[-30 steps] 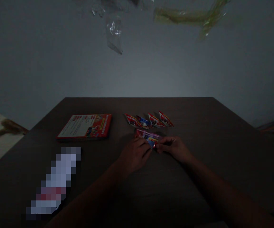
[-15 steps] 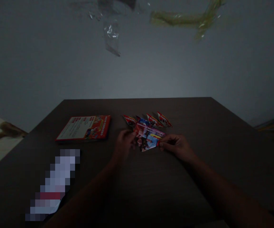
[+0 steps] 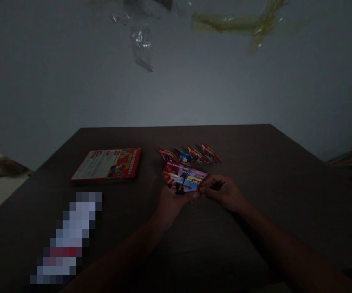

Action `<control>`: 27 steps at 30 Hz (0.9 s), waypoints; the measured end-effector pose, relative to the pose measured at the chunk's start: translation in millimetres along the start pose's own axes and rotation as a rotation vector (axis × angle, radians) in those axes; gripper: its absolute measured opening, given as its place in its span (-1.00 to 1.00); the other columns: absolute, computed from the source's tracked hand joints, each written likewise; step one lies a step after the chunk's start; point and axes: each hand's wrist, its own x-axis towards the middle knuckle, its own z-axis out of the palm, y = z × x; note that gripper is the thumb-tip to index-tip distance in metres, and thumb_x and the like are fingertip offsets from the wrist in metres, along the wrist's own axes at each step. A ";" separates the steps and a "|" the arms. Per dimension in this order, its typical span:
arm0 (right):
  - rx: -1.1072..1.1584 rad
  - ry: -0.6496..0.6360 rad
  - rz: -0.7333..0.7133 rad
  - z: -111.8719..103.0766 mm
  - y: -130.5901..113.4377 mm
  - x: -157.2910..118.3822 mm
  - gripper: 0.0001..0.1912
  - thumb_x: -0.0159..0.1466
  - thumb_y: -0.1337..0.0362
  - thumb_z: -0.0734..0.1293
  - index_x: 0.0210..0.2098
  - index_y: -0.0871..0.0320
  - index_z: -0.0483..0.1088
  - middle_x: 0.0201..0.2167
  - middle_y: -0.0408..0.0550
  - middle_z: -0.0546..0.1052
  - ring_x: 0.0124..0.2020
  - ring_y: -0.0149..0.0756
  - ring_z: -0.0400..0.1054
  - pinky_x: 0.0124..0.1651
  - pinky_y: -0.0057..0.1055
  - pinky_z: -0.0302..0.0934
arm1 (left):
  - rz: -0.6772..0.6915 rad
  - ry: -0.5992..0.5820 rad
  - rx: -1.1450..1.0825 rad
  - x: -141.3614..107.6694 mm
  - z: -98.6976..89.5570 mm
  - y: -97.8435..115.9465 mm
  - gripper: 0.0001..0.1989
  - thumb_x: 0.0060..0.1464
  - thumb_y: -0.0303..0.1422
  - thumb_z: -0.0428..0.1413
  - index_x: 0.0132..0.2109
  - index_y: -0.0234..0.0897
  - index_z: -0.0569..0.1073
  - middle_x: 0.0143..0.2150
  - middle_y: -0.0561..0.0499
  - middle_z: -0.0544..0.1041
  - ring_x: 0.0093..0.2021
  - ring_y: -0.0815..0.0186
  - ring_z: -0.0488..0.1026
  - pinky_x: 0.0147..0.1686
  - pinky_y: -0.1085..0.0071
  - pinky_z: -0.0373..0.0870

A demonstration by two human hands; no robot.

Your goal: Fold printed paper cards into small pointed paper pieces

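Observation:
A colourful printed paper sheet (image 3: 184,176), purple, red and blue with a crease across it, is between my hands at the middle of the table. My left hand (image 3: 173,202) grips its near left edge, thumb stretched along the bottom and fingers hidden behind. My right hand (image 3: 221,190) pinches its right corner between thumb and finger. Just beyond the sheet stand several small folded pieces, among them a red one (image 3: 210,153) and a blue one (image 3: 183,156), in a slanting row.
On the dark table (image 3: 240,142), a red and white booklet or flat box (image 3: 105,165) lies at the left. A blurred-out long object (image 3: 72,232) is nearer me. Behind rises a grey wall (image 3: 194,89) with tape pieces.
My left hand has moved from the sheet's left side to its near edge and closed on it. The sheet's lower part is now folded up, and its right corner has shifted slightly left.

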 end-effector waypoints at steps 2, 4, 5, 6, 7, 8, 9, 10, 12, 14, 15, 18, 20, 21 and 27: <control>-0.003 0.011 -0.009 0.9 0.8 -0.8 -0.80 0.03 0.20 0.46 -0.46 0.20 0.43 -0.56 -0.13 0.48 -0.54 -0.41 0.37 -0.46 -0.48 0.23 | -0.005 0.022 0.011 -0.3 0.8 0.1 -0.71 -0.35 -0.43 0.34 -0.40 -0.38 0.45 -0.50 0.06 0.51 -0.53 0.39 0.41 -0.54 0.50 0.36; 0.010 0.041 -0.004 2.4 1.2 -2.0 -0.76 0.03 0.19 0.46 -0.39 0.17 0.40 -0.58 -0.16 0.47 -0.56 -0.40 0.38 -0.49 -0.49 0.22 | -0.020 0.034 0.006 0.7 0.8 -0.8 -0.75 -0.32 -0.42 0.33 -0.43 -0.38 0.45 -0.52 0.06 0.50 -0.54 0.40 0.40 -0.53 0.50 0.35; 0.025 0.060 0.001 3.6 0.9 -2.6 -0.72 0.03 0.19 0.46 -0.33 0.15 0.38 -0.59 -0.19 0.46 -0.57 -0.40 0.38 -0.50 -0.49 0.21 | -0.026 0.039 0.000 1.4 0.6 -1.4 -0.76 -0.32 -0.42 0.33 -0.43 -0.37 0.45 -0.53 0.07 0.50 -0.54 0.40 0.40 -0.53 0.50 0.34; 0.047 0.082 0.003 5.1 0.1 -3.2 -0.66 0.02 0.19 0.46 -0.25 0.12 0.35 -0.60 -0.21 0.46 -0.58 -0.39 0.38 -0.51 -0.50 0.21 | -0.026 0.044 -0.007 2.2 0.3 -2.1 -0.76 -0.31 -0.42 0.33 -0.43 -0.36 0.46 -0.53 0.08 0.50 -0.54 0.41 0.40 -0.54 0.51 0.33; 0.073 0.098 0.006 6.9 -1.0 -3.6 -0.58 0.02 0.19 0.47 -0.17 0.09 0.30 -0.62 -0.23 0.46 -0.58 -0.38 0.38 -0.51 -0.49 0.22 | -0.020 0.052 -0.016 2.9 0.0 -2.7 -0.77 -0.31 -0.42 0.33 -0.43 -0.36 0.46 -0.53 0.08 0.50 -0.54 0.41 0.40 -0.54 0.51 0.33; 0.100 0.116 0.005 8.7 -2.2 -3.9 -0.49 0.01 0.20 0.47 -0.09 0.07 0.26 -0.62 -0.24 0.47 -0.58 -0.38 0.39 -0.49 -0.49 0.23 | -0.009 0.058 -0.024 3.5 -0.3 -3.1 -0.76 -0.32 -0.42 0.33 -0.42 -0.35 0.47 -0.51 0.08 0.51 -0.53 0.41 0.40 -0.54 0.52 0.32; 0.125 0.128 0.008 10.5 -3.4 -4.0 -0.40 0.00 0.21 0.48 -0.01 0.06 0.21 -0.62 -0.25 0.47 -0.57 -0.38 0.39 -0.47 -0.48 0.24 | 0.004 0.065 -0.033 3.9 -0.6 -3.4 -0.75 -0.32 -0.43 0.33 -0.40 -0.34 0.48 -0.49 0.08 0.52 -0.52 0.40 0.41 -0.54 0.52 0.32; 0.148 0.131 0.016 12.1 -4.3 -3.9 -0.34 -0.01 0.21 0.49 0.03 0.05 0.18 -0.61 -0.25 0.47 -0.56 -0.39 0.39 -0.45 -0.48 0.25 | 0.015 0.072 -0.042 4.2 -0.8 -3.5 -0.74 -0.32 -0.43 0.33 -0.37 -0.33 0.49 -0.46 0.07 0.54 -0.50 0.39 0.43 -0.52 0.51 0.33; 0.176 0.110 0.047 14.7 -4.6 -3.2 -0.36 -0.06 0.19 0.51 -0.02 0.06 0.25 -0.57 -0.23 0.49 -0.54 -0.40 0.38 -0.43 -0.47 0.25 | 0.027 0.085 -0.056 4.2 -1.2 -3.2 -0.70 -0.31 -0.41 0.33 -0.31 -0.31 0.51 -0.40 0.04 0.57 -0.44 0.35 0.47 -0.49 0.49 0.35; 0.154 0.056 0.083 16.3 -2.9 -2.2 -0.56 -0.06 0.14 0.50 -0.22 0.13 0.39 -0.54 -0.18 0.50 -0.54 -0.41 0.36 -0.44 -0.47 0.24 | 0.034 0.086 -0.056 3.8 -1.5 -2.3 -0.68 -0.30 -0.40 0.32 -0.28 -0.31 0.52 -0.37 0.02 0.58 -0.39 0.30 0.49 -0.46 0.46 0.38; 0.125 0.032 0.093 16.8 -1.5 -1.8 -0.65 -0.04 0.11 0.49 -0.34 0.16 0.42 -0.55 -0.15 0.50 -0.55 -0.41 0.35 -0.46 -0.47 0.23 | 0.037 0.082 -0.053 3.7 -1.6 -1.7 -0.68 -0.29 -0.40 0.32 -0.28 -0.31 0.52 -0.37 0.01 0.58 -0.38 0.28 0.50 -0.44 0.45 0.39; 0.028 0.028 0.068 17.3 3.2 -1.0 -0.68 0.05 0.05 0.42 -0.56 0.20 0.42 -0.61 -0.11 0.49 -0.57 -0.41 0.32 -0.47 -0.47 0.19 | 0.049 0.063 -0.040 3.3 -1.4 0.3 -0.69 -0.29 -0.39 0.33 -0.29 -0.32 0.52 -0.36 0.00 0.59 -0.35 0.25 0.51 -0.40 0.42 0.42; -0.003 0.048 0.030 17.1 5.7 -1.2 -0.67 0.09 0.06 0.39 -0.58 0.20 0.43 -0.62 -0.09 0.49 -0.56 -0.40 0.33 -0.44 -0.46 0.19 | 0.055 0.049 -0.033 3.2 -0.8 1.4 -0.70 -0.28 -0.39 0.33 -0.30 -0.32 0.52 -0.35 -0.01 0.59 -0.33 0.24 0.51 -0.37 0.40 0.43; -0.008 0.056 0.013 17.0 6.6 -1.5 -0.68 0.11 0.06 0.38 -0.57 0.20 0.44 -0.61 -0.09 0.49 -0.55 -0.40 0.34 -0.43 -0.46 0.20 | 0.058 0.043 -0.032 3.2 -0.4 1.8 -0.71 -0.27 -0.38 0.32 -0.30 -0.32 0.52 -0.35 -0.01 0.59 -0.33 0.24 0.51 -0.36 0.39 0.43; -0.054 0.058 -0.016 16.6 5.0 -3.6 -0.63 0.21 0.03 0.29 -0.54 0.19 0.45 -0.59 -0.09 0.50 -0.53 -0.39 0.33 -0.40 -0.45 0.19 | 0.075 0.026 -0.077 3.9 2.2 2.4 -0.70 -0.27 -0.42 0.32 -0.29 -0.32 0.50 -0.32 0.00 0.58 -0.31 0.26 0.51 -0.29 0.38 0.42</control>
